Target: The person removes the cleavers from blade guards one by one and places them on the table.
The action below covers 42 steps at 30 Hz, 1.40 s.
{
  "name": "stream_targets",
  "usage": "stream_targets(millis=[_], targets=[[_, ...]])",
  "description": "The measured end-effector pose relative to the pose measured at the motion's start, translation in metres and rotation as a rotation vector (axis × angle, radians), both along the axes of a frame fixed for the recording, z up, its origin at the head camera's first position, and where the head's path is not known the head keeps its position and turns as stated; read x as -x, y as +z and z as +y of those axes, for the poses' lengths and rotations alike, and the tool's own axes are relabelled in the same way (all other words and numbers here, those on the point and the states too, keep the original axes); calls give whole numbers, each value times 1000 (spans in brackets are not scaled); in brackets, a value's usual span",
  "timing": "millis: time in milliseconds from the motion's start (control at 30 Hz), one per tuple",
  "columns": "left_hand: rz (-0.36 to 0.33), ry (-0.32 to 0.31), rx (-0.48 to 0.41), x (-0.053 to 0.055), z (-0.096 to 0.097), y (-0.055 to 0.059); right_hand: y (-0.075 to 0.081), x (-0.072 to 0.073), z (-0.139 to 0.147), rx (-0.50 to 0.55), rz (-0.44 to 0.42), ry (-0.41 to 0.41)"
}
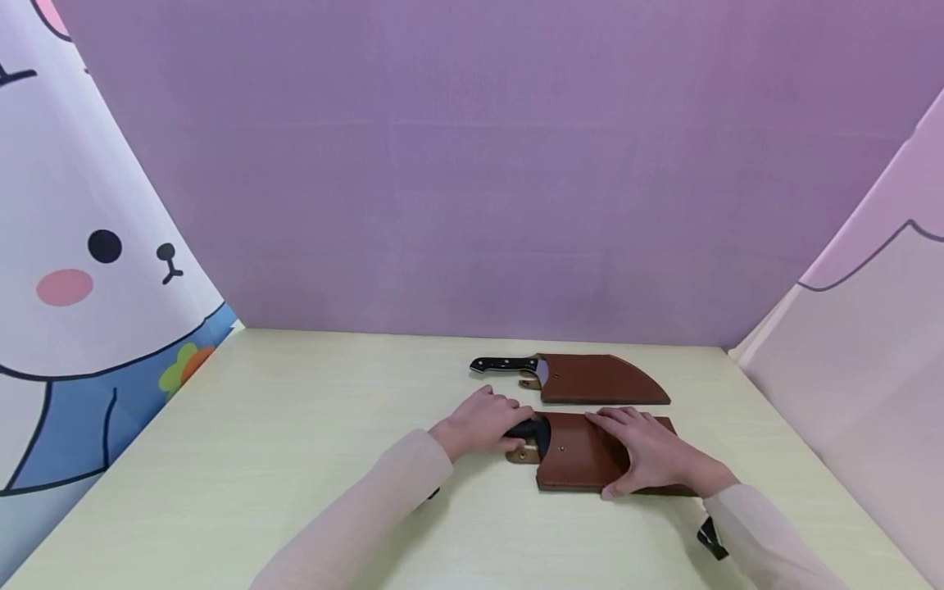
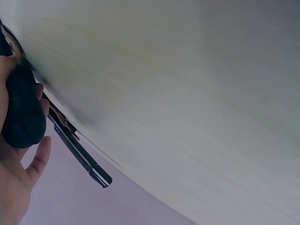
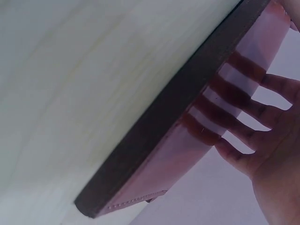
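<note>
So the person's in long sleeves, a plain pale beige, kinda matte. Left sleeve (image 1: 361,516) comes in from the bottom middle of the head view, right sleeve (image 1: 767,537) from the lower right, same colour on both. Cuffs look simple, and the left hand (image 1: 479,420) and right hand (image 1: 652,449) are bare. There's also a small, angular black piece (image 1: 712,538) poking out by the right cuff, plus a tiny dark bit (image 1: 433,493) under the left one, mostly hidden tbh.
</note>
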<state>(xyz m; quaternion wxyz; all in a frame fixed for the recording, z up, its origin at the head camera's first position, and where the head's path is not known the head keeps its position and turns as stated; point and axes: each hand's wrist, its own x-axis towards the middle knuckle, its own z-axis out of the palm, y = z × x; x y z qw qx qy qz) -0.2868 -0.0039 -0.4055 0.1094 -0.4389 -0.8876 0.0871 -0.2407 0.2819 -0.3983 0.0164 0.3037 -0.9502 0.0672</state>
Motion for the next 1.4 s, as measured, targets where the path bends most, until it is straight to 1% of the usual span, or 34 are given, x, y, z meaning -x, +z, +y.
stream_targets(millis=[300,700,1067,1167,1400], targets=[[54,-28,-17,-2,-2,2,4,-3,-1,19,19,0],[98,-48,-33,-6,-7,3,9,-6,-3,13,49,7],[108,-64,-60,-8,-11,6,13,-9,-5,8,72,25],[105,-63,-66,-9,-11,7,14,-9,-6,10,71,25],[126,-73,-81,-12,-13,9,15,-10,-7,10,59,23]])
